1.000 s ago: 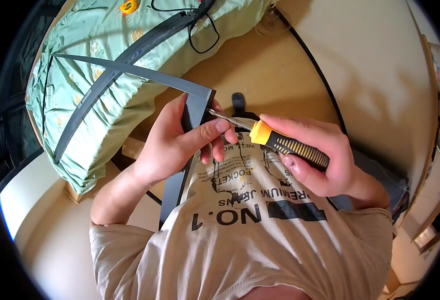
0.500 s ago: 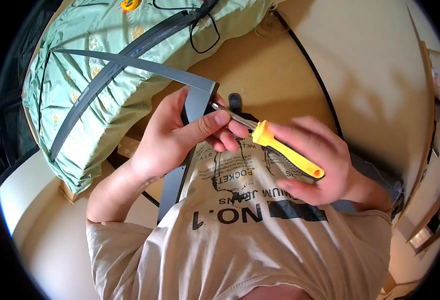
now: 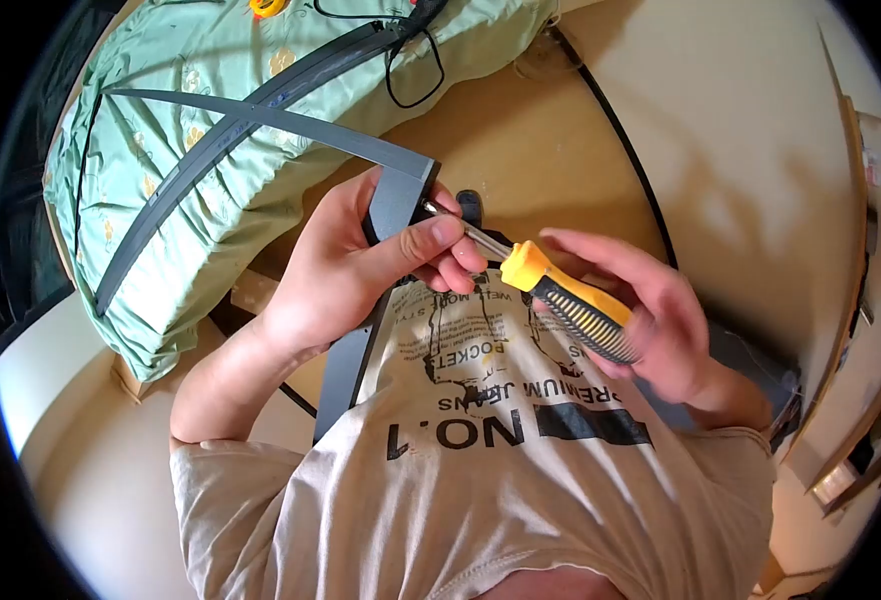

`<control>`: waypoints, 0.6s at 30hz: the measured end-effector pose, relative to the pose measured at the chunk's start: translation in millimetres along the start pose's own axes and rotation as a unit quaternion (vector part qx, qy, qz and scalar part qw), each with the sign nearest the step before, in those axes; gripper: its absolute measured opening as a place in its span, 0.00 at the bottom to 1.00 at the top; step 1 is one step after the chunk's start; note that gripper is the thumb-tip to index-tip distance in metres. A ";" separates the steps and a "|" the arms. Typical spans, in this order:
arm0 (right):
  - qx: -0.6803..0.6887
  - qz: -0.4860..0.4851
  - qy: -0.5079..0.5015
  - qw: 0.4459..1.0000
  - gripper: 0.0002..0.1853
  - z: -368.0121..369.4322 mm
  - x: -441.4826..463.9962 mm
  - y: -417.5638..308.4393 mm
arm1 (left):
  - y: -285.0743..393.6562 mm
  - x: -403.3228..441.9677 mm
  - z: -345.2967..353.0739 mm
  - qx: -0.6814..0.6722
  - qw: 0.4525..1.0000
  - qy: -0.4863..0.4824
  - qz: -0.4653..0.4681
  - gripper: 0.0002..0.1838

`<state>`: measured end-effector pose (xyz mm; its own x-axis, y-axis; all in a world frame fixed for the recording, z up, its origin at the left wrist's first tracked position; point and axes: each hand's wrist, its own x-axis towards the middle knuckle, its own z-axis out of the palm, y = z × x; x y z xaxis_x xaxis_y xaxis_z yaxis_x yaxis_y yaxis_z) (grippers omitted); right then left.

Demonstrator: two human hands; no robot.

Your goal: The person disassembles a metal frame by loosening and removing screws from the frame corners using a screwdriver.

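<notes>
My left hand (image 3: pixel 350 255) is closed around a dark grey metal frame (image 3: pixel 398 195) close to its corner. Its thumb and fingers also pinch the shaft of a screwdriver (image 3: pixel 565 300), steadying it. The screwdriver has a yellow and black handle, and its tip meets the inner side of the frame at the corner; whatever is under the tip is too small to make out. Around the handle's back end is my right hand (image 3: pixel 665 320), thumb below and fingers above, somewhat blurred.
A green flowered bedcover (image 3: pixel 230 200) lies at the upper left, with a curved grey strip (image 3: pixel 195 160), a black cable (image 3: pixel 438 75) and a yellow-orange object (image 3: pixel 266 8) on it. Wooden shelving (image 3: pixel 850 300) stands at the right. Brown floor (image 3: pixel 520 140) shows beyond my hands.
The screwdriver handle has turned about its length, so its black ribbed grip now faces up. My right hand's fingers have shifted around it. My left hand stays on the frame.
</notes>
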<state>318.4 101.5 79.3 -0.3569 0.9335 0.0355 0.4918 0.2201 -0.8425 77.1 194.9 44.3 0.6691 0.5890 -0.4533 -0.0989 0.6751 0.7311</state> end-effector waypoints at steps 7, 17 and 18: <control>-0.229 -0.075 0.040 0.970 0.27 3.7 2.6 -2.7 | 3.8 -0.6 -4.4 -0.007 1.000 -0.010 -0.008 0.10; 0.108 0.152 0.002 0.982 0.23 -7.2 -12.8 -8.1 | 3.0 -1.8 -3.3 -0.006 1.000 -0.010 -0.004 0.10; -0.057 0.029 0.026 0.998 0.24 -7.7 -5.0 -13.6 | 4.9 -2.3 -2.9 -0.006 1.000 -0.009 -0.004 0.10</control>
<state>319.6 96.0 94.7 -0.2839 0.9587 0.0185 0.5993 0.1925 -0.7770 73.0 198.1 47.5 0.6829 0.5760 -0.4492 -0.1023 0.6843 0.7220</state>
